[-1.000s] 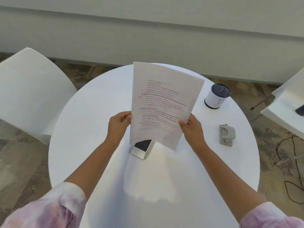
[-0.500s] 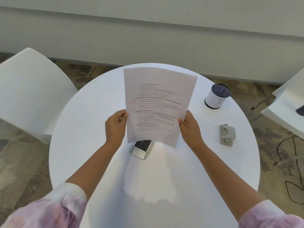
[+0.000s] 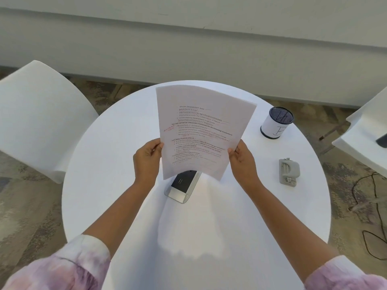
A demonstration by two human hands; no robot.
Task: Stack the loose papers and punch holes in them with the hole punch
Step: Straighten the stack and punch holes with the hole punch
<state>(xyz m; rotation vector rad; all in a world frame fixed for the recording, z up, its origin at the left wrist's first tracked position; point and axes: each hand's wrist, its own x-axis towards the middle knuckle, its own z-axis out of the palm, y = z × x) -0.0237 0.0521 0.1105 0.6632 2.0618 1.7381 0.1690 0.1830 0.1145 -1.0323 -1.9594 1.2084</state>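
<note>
I hold a stack of printed papers [image 3: 201, 130] with red pen marks upright above the round white table [image 3: 109, 160]. My left hand [image 3: 146, 160] grips the stack's left edge and my right hand [image 3: 243, 162] grips its right edge. The lower edge hangs just above the tabletop. A grey hole punch [image 3: 289, 172] lies on the table to the right, apart from my right hand.
A phone [image 3: 182, 186] in a clear case lies under the papers' lower edge. A white mesh pen cup [image 3: 276, 122] stands at the back right. White chairs [image 3: 35, 120] flank the table, and cables [image 3: 374, 206] trail on the floor at right.
The stack has turned from leaning right to nearly straight, and it has shifted slightly left between my hands.
</note>
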